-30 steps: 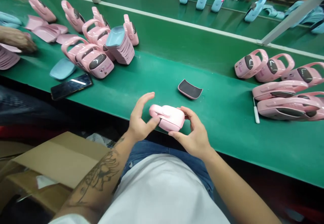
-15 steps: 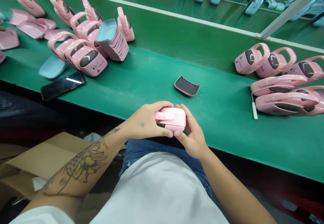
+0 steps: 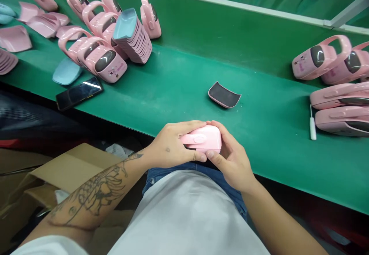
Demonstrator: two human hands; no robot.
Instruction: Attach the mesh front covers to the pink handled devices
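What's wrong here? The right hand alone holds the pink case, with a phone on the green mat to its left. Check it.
Wrong on one point: both hands hold the pink case, not the right alone; the head view shows the left hand over it beside the right hand. The phone on the green mat to its left is right.

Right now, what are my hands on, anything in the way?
Left hand, right hand: both clasping pink plastic case. Dark-faced pink cover ahead on green bench.
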